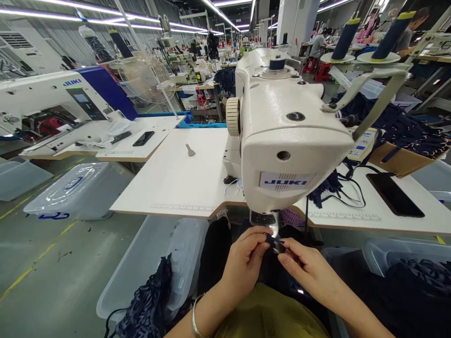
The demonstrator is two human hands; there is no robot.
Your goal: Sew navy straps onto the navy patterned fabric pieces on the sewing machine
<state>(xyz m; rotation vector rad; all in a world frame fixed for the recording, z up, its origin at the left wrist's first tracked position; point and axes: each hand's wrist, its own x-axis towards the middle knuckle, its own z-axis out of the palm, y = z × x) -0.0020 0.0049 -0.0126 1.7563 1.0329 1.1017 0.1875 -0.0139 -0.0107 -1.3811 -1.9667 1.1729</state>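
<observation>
My left hand (249,253) pinches one end of a small dark navy piece of fabric (272,241) just below the needle area of a white JUKI sewing machine (296,141). From the other side my right hand (299,260) is closed on the same fabric, thumb and fingers pressed together. A small shiny dark part shows at the right fingertips; I cannot make out what it is. Both hands are close together above my lap, in front of the machine's metal presser area (273,225). The fabric's lower part is hidden by the fingers and dark cloth.
The white table (176,178) carries a small grey metal piece (190,150). To the right lie a black phone (395,195), navy straps (329,188) and a cardboard box (398,157) of navy garments. Plastic bins (120,277) stand low on both sides, with navy garments (148,300) draped left.
</observation>
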